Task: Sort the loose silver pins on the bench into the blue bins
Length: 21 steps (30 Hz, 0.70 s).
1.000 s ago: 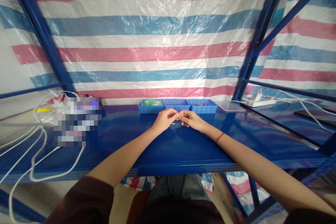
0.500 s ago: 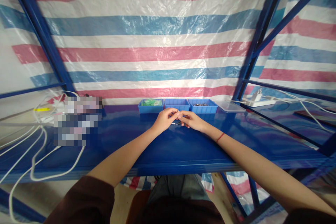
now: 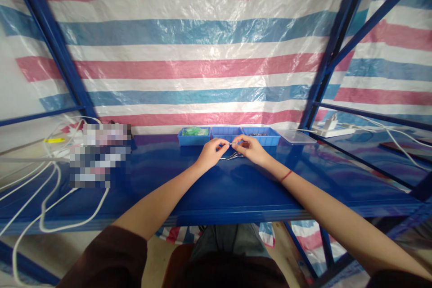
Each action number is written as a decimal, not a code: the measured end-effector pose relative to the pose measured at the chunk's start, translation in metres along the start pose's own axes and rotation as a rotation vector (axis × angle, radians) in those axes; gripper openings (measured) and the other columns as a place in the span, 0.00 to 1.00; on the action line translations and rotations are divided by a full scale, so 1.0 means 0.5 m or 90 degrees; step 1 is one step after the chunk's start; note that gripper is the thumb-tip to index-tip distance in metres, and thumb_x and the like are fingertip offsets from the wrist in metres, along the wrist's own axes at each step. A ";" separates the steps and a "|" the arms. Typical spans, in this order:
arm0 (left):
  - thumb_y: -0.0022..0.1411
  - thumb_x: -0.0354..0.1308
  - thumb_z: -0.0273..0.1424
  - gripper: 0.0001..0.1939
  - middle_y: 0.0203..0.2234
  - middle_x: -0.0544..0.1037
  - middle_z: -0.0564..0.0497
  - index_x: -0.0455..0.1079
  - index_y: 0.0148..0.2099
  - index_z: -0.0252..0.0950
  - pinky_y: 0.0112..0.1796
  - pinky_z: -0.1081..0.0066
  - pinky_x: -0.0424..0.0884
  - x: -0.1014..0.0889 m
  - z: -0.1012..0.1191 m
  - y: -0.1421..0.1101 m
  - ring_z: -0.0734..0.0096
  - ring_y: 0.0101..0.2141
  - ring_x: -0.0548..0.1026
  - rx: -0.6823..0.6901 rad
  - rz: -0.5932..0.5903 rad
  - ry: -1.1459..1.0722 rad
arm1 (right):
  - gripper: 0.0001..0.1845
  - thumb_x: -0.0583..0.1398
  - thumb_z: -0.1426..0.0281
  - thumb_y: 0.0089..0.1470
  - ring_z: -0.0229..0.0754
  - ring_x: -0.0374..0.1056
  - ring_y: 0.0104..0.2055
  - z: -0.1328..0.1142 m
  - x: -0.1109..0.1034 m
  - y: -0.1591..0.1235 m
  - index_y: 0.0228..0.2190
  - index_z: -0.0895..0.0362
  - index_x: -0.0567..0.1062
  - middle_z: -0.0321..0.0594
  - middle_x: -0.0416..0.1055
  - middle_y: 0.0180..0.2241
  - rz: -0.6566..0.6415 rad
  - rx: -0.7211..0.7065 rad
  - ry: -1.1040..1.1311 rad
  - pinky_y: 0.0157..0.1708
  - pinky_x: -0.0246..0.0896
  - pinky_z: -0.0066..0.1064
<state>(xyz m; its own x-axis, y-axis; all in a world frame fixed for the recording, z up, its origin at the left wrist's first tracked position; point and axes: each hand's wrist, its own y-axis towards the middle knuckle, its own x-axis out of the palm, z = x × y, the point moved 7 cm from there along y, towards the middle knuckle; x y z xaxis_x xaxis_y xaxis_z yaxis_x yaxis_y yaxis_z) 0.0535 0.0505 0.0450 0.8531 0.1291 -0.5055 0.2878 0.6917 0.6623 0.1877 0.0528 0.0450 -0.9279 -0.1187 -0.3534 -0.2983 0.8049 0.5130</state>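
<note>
My left hand [image 3: 212,152] and my right hand [image 3: 251,148] meet above the blue table, thumbs and forefingers pinched. Between their fingertips is a tiny thin piece [image 3: 231,144], pale or metallic, too small to name. Both hands touch it. Just below the fingers, several slim silvery metal parts [image 3: 233,156] lie on the table, partly covered by my right hand. Behind the hands stand three blue bins: the left bin [image 3: 194,141] holds green, plastic-looking material, the middle bin [image 3: 227,131] shows no contents, and the right bin [image 3: 261,140] contains small metal pieces.
A flat clear plastic lid [image 3: 297,137] lies right of the bins. White cables [image 3: 57,180] and a blurred-out patch [image 3: 99,155] occupy the left side. A white power strip [image 3: 332,130] sits at the right, beside blue frame posts [image 3: 332,49].
My right hand has shifted slightly up and right, and its fingers have drawn back a little from my left fingertips. More of the metal parts beneath now shows. My left hand stays nearly still.
</note>
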 end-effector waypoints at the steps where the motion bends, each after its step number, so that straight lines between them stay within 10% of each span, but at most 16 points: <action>1: 0.58 0.53 0.32 0.08 0.32 0.77 0.51 0.72 0.36 0.35 0.35 0.74 0.69 0.003 -0.003 0.000 0.72 0.34 0.73 0.000 -0.007 0.004 | 0.16 0.60 0.57 0.45 0.33 0.60 0.23 -0.002 0.002 0.000 0.27 0.58 0.69 0.36 0.67 0.27 -0.003 -0.010 -0.015 0.23 0.58 0.27; 6: 0.60 0.52 0.35 0.13 0.34 0.75 0.49 0.70 0.43 0.35 0.38 0.71 0.69 0.019 -0.026 -0.005 0.72 0.33 0.73 -0.017 -0.060 0.072 | 0.14 0.57 0.59 0.50 0.35 0.62 0.25 -0.002 -0.021 0.008 0.27 0.58 0.70 0.38 0.69 0.27 0.051 -0.059 -0.142 0.26 0.58 0.28; 14: 0.57 0.52 0.46 0.21 0.43 0.72 0.49 0.69 0.49 0.44 0.46 0.60 0.63 0.042 -0.019 -0.029 0.59 0.46 0.67 -0.009 -0.236 0.274 | 0.15 0.54 0.60 0.51 0.49 0.66 0.35 0.060 -0.205 0.014 0.34 0.58 0.72 0.48 0.72 0.32 0.377 0.082 -0.528 0.37 0.57 0.41; 21: 0.61 0.49 0.37 0.12 0.39 0.75 0.52 0.74 0.39 0.43 0.43 0.66 0.62 0.051 -0.011 -0.029 0.66 0.41 0.70 0.027 -0.267 0.316 | 0.16 0.53 0.63 0.52 0.50 0.67 0.37 0.065 -0.157 0.022 0.39 0.59 0.72 0.49 0.73 0.34 0.199 0.050 -0.566 0.37 0.59 0.39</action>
<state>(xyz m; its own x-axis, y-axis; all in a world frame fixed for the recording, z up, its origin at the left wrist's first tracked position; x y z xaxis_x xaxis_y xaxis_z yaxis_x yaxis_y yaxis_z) 0.0686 0.0478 0.0193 0.3647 0.1738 -0.9148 0.5790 0.7271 0.3690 0.2645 0.0896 0.0530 -0.4435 0.5693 -0.6923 -0.0194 0.7661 0.6424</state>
